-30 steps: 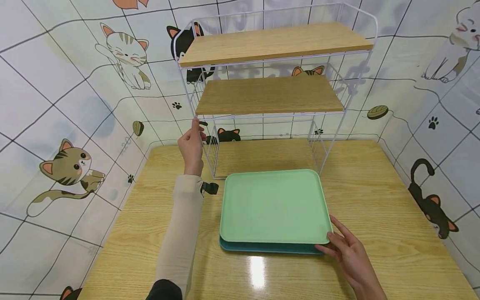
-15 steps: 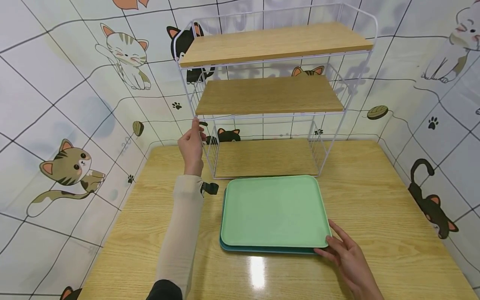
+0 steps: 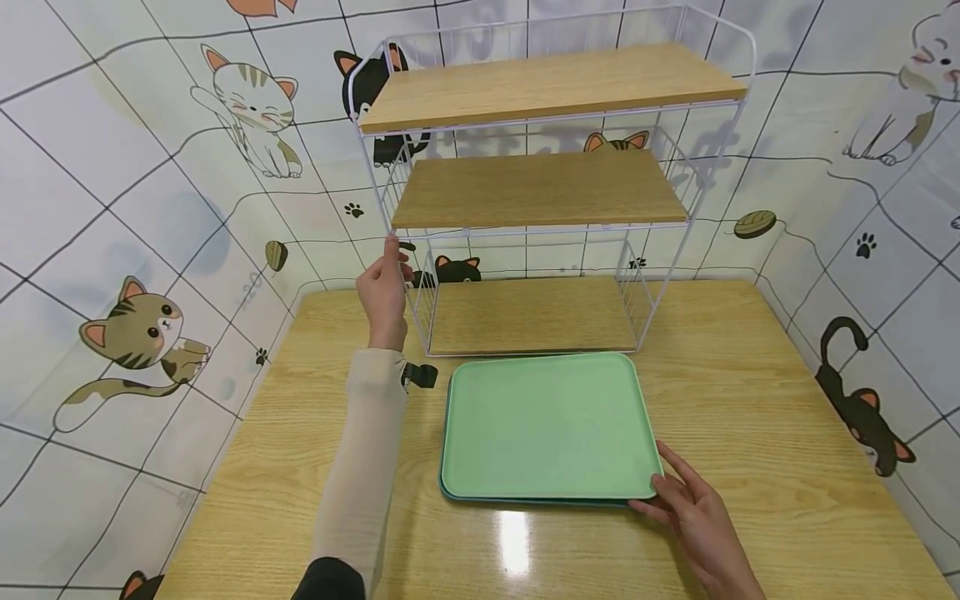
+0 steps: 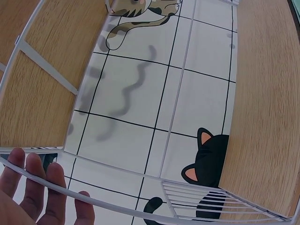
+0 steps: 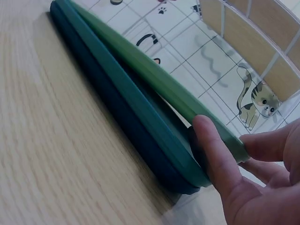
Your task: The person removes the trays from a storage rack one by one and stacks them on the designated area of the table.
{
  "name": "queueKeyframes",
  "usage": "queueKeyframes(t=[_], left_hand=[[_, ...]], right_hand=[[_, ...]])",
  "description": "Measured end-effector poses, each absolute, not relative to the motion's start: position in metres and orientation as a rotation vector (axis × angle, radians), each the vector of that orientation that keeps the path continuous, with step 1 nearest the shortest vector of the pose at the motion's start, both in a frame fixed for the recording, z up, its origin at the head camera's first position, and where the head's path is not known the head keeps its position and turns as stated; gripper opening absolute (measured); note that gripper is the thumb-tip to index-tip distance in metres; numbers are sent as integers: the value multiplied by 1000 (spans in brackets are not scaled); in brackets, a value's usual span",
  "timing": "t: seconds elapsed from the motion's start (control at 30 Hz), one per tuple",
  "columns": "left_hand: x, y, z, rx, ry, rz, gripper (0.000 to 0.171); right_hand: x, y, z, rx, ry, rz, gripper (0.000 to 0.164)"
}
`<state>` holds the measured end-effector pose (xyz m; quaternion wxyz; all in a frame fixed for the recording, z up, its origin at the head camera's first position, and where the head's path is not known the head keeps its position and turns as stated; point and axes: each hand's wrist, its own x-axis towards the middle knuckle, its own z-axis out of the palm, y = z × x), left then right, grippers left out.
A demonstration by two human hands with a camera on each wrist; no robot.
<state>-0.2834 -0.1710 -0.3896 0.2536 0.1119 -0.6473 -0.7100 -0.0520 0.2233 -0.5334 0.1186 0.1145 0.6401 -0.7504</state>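
Observation:
My left hand (image 3: 384, 300) holds the left front upright of a white wire rack (image 3: 660, 308) with wooden shelves. In the left wrist view its fingers (image 4: 55, 187) lie behind the curved wire. A light green rectangular tray (image 3: 551, 429) sits in front of the rack, its near right corner pinched by my right hand (image 3: 697, 517). Beneath it are a teal tray (image 5: 140, 115) and a dark blue tray (image 5: 133, 138), resting on the table. The right wrist view shows a narrow wedge between the green tray and the teal one, with a finger under the green rim.
The wooden table (image 3: 750, 417) stands between walls of white tile-patterned sheeting (image 3: 172, 208) with cartoon cats. The rack's bottom shelf (image 3: 532, 317) lies just behind the trays; its middle shelf (image 3: 540, 192) and top shelf (image 3: 555, 87) rise above.
The green tray has come down and back toward me, covering more of the teal tray's near edge. My right hand moved slightly down with it. The left hand stayed on the rack.

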Motion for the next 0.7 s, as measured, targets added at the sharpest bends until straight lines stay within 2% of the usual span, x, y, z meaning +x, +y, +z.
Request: queueKeyframes(t=[0.3, 0.7], left_hand=[[-284, -171, -388, 317, -1756, -1923, 52], [-283, -170, -391, 285, -1750, -1921, 53]], right_hand=[[-51, 217, -522, 466, 2160, -1873, 61], [-52, 214, -516, 370, 2563, -1388, 58]])
